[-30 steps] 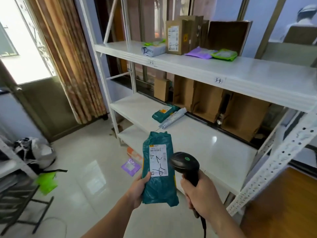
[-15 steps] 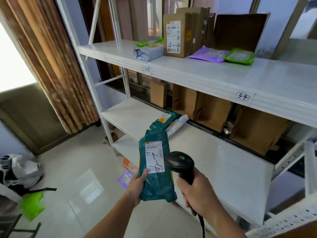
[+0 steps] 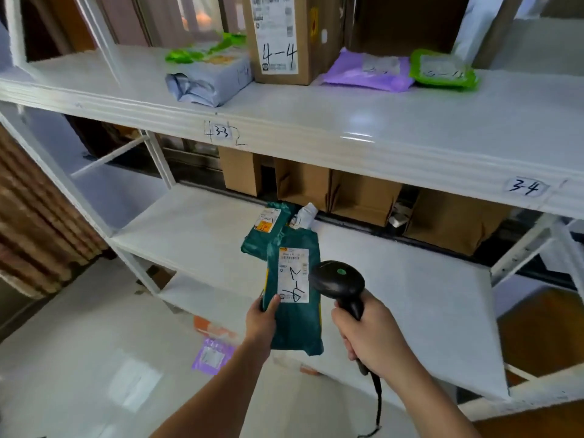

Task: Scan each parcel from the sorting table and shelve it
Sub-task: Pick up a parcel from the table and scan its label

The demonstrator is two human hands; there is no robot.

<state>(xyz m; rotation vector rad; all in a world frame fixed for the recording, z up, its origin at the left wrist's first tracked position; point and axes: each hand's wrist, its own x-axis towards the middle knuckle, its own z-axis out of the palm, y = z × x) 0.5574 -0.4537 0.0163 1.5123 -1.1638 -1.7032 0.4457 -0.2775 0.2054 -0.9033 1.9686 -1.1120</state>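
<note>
The parcel [image 3: 295, 298] held up is dark teal, with a white label [image 3: 293, 275] bearing black print and a black handwritten mark. The scanner [image 3: 339, 282] is black with a small green dot on its head. A second teal parcel [image 3: 264, 230] on the middle shelf carries a white label with an orange patch. The shelf [image 3: 316, 128] is white, with black handwritten numbers on its edge. On top sit a brown box [image 3: 281, 39], a pale grey-blue bag [image 3: 208, 79], a purple bag [image 3: 368, 74] and a bright green bag [image 3: 442, 71]. The curtain [image 3: 34, 222] is brown with vertical stripes. The floor [image 3: 94, 358] is glossy white.
</note>
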